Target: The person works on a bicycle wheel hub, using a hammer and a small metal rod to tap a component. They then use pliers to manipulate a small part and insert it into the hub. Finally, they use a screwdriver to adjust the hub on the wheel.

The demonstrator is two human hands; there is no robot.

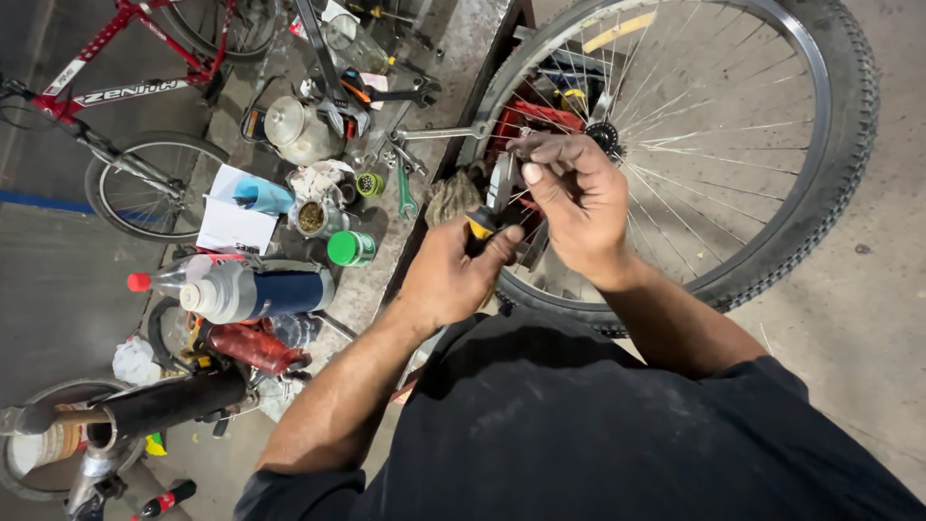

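A bicycle wheel [830, 164] with a knobby black tyre, silver rim and spokes stands in front of me, its sprocket hub [605, 137] near the middle. My left hand [451, 275] grips a tool with a yellow and black handle [479, 226] at the spokes. My right hand [569, 198] is just above it, fingers pinched on a small metal part [502, 178] by the spokes. What the tool's tip touches is hidden by my fingers.
A cluttered ledge on the left holds a green-capped can [349, 248], a blue and white bottle [253, 292], a metal kettle [299, 130], wrenches [405, 193] and paper [236, 217]. A red bicycle [116, 96] stands at far left. Bare concrete floor lies to the right.
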